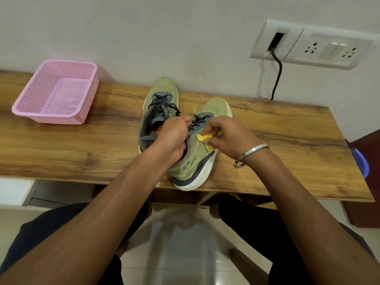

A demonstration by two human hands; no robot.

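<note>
Two shoes to enter, says the first clerk. Where do they stand?

Item one, near shoe (191, 159), answers the second: olive knit upper, white sole, dark laces (197, 120). It lies on the wooden table (82, 145) with its heel at the front edge and its toe toward the wall. Item two, far shoe (162, 89), same make, sits just beside it on the left and further back. Their sides look to be touching, though the hands cover the spot.

And the hands?

Left hand (174, 134): fingers curled over the collar of the near shoe, gripping it at the opening. Right hand (228, 134): thumb and fingers pinch a small yellow cloth (203, 137), which is pressed to the shoe's side just below the laces. A metal bangle (253, 150) circles that wrist.

Other stock?

One pink mesh basket (51, 118) at the table's far left, well apart from the shoes. One white socket panel (320, 46) on the wall, with a black cable (277, 79) hanging from it to the table's back edge.
</note>
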